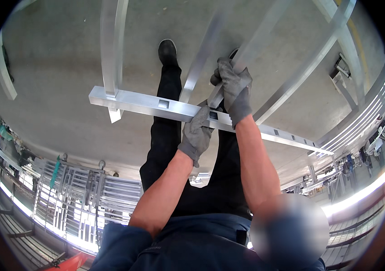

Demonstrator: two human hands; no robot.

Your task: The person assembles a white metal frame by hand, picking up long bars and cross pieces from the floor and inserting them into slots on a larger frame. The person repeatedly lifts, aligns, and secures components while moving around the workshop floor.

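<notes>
A long silver metal rail with rectangular slots runs across in front of my legs. My left hand, in a grey work glove, is closed around the rail near its middle. My right hand, gloved alike, grips a silver metal bar that slants up and away, smeared by motion. The bar's near end lies close above a dark slot, beside my left fingers; whether it enters is unclear. At the left, an upright bar passes through the rail, its cut end showing below. An open slot shows between.
Another bar reaches the rail left of my hands, and a further one meets it to the right. Stacked metal frames stand at the lower left. Long metal lengths lie at the right, over a grey concrete floor.
</notes>
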